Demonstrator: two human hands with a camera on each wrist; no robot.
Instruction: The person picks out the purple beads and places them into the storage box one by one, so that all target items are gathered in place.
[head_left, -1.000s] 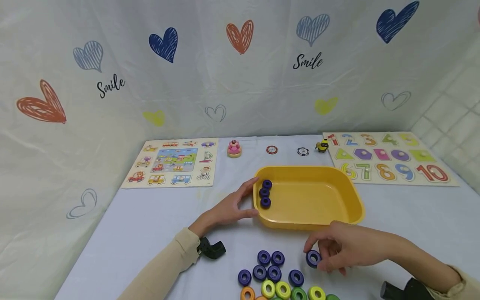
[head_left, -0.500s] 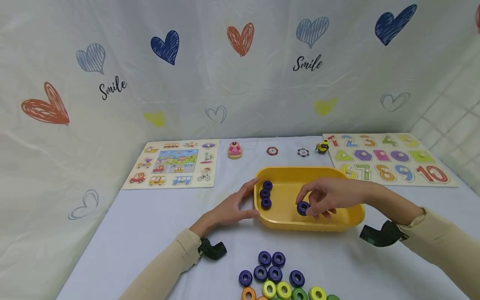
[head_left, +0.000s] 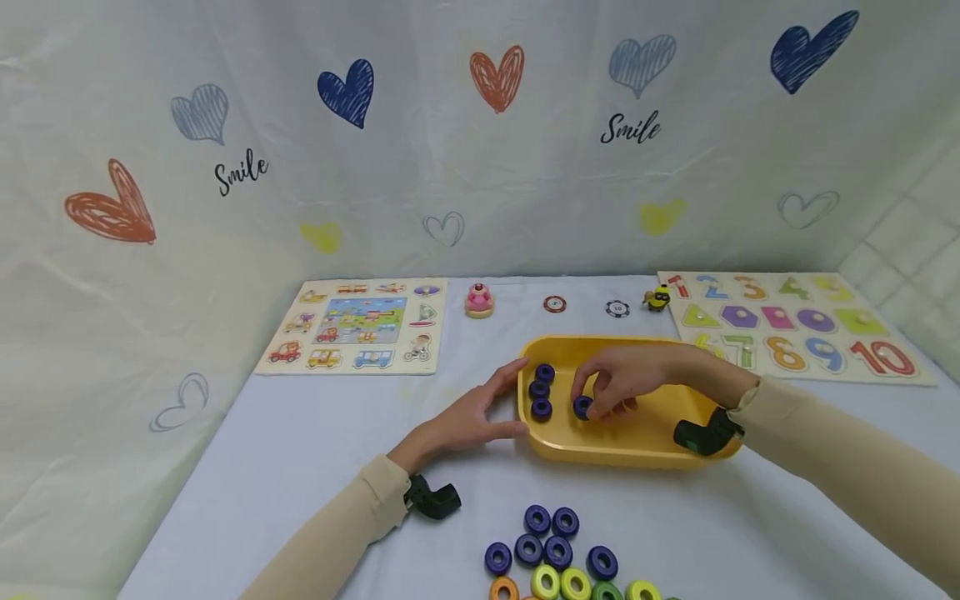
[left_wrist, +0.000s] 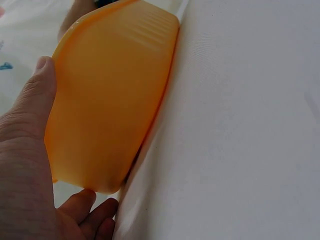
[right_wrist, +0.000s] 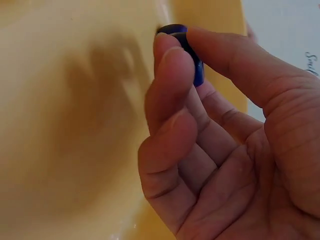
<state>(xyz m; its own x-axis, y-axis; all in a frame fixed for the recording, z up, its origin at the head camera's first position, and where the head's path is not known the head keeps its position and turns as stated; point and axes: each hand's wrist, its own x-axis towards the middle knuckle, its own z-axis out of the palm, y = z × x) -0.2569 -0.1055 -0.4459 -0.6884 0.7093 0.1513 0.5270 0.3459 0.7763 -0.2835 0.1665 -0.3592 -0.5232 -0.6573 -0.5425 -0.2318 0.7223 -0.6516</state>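
A yellow plastic tray (head_left: pixel 637 454) stands mid-table in the head view. Several dark purple rings (head_left: pixel 539 389) lie in a column along its left end. Inside the tray, my right hand (head_left: pixel 626 379) pinches another purple ring (head_left: pixel 581 407) between thumb and fingertips, a little right of that column. In the right wrist view the pinched ring (right_wrist: pixel 199 70) is partly hidden by the fingers. My left hand (head_left: pixel 468 421) rests against the tray's left end, thumb and index finger spread apart. The left wrist view shows the thumb and fingertips at the tray's outer wall (left_wrist: pixel 110 100).
Loose purple rings (head_left: pixel 557 552), yellow rings (head_left: pixel 575 583), orange and green ones lie near the front edge. Behind stand a vehicle puzzle board (head_left: pixel 360 325), a number puzzle board (head_left: pixel 795 329), a pink toy (head_left: pixel 479 301), a bee toy (head_left: pixel 657 297) and two chips (head_left: pixel 555 304).
My right hand has carried the purple ring from the table in front up over the tray's near rim, then leftward toward the column. The left hand stays at the tray's left end.
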